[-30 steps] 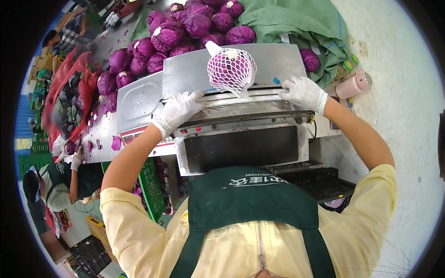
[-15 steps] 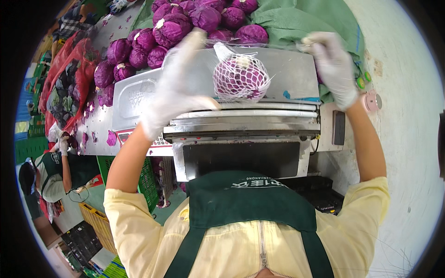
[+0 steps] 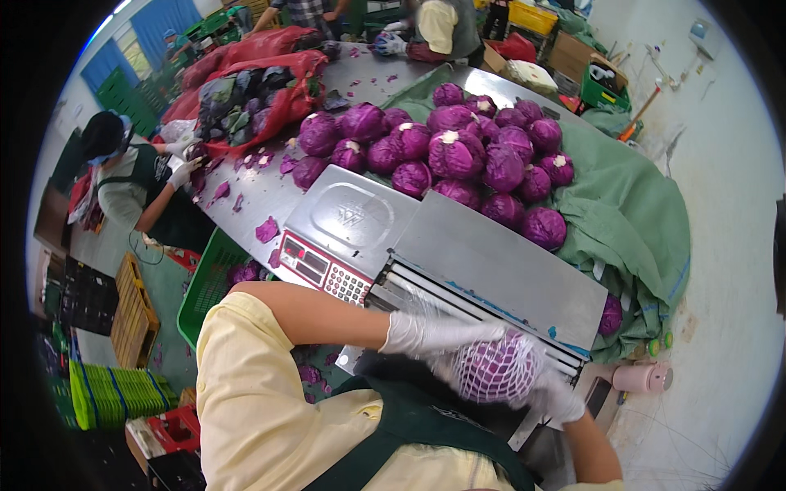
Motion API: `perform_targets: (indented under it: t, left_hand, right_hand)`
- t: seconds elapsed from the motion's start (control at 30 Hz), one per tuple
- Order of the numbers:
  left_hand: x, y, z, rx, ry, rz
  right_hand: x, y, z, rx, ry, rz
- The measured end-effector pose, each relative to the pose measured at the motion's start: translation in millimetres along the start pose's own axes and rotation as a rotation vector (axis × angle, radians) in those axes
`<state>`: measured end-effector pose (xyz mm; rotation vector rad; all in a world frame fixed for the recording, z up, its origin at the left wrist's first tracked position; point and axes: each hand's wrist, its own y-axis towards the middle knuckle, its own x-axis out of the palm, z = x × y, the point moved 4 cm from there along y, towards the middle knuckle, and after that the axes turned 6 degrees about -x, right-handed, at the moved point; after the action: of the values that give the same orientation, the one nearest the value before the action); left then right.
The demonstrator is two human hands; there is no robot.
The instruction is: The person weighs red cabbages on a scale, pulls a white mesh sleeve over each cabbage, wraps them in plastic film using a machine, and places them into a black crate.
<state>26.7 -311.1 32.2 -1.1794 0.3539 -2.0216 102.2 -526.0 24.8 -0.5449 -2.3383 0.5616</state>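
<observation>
A red cabbage in a white foam net sits low in front of my body, at the near side of the wrapping machine. My left hand, in a whitish glove, lies across the cabbage's top left, fingers stretched along it and smeared by motion. My right hand, gloved too, grips the cabbage's lower right side; its fingertips are partly hidden. Clear plastic film shows beside my left hand, and some seems to lie around the cabbage.
Loose red cabbages are piled beyond the machine, partly on a green cloth. A weighing scale stands left of it. A green crate stands lower left. At the left a co-worker handles something by a red mesh sack.
The netted cabbage has come off the machine's top toward my body, with both hands now on it. Before, my hands were spread apart. The view has swung and shows more of the room.
</observation>
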Motion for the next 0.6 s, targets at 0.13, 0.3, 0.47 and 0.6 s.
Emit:
perform_targets:
  t: [0.13, 0.3, 0.47, 0.6]
  left_hand:
    - [19, 7, -71, -0.16, -0.171, -0.029]
    - [14, 18, -112, 0.075, -0.405, -0.155]
    - [-2, -69, -150, 0.45, 0.792, 0.768]
    - [-3, -76, -155, 0.655, 0.478, 0.89]
  right_hand:
    - [-20, -10, 118, 0.2, 0.478, -0.006]
    - [-27, 5, 169, 0.139, 0.643, -0.101]
    - [18, -36, 143, -0.078, 0.361, 0.243]
    - [-4, -57, 173, -0.388, -0.379, 0.541]
